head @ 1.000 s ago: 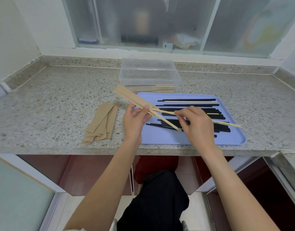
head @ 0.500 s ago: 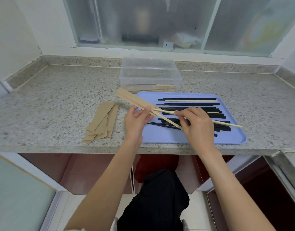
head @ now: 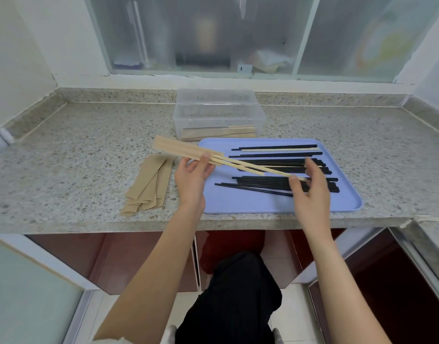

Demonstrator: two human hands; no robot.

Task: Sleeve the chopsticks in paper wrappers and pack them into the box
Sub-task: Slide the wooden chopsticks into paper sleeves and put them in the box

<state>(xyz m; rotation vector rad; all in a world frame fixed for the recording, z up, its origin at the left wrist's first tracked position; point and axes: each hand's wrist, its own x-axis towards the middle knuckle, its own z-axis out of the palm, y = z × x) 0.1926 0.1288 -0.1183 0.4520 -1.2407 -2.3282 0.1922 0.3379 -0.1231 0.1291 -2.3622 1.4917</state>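
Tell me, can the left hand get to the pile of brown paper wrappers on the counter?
Probably yes, but not right now. The spare paper wrappers lie uncovered beside the left hand, with nothing between them. That hand's grip is busy holding the wrapper around the wooden chopsticks.

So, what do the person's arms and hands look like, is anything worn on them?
Both forearms are bare: no sleeves, gloves, watch or rings show on the left hand or right hand. Only a bit of pale fabric appears near the left elbow, at the bottom edge.

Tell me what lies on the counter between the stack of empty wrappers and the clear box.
Head view: only bare speckled counter lies between the empty wrappers and the clear box; the held wrapper hangs above it.
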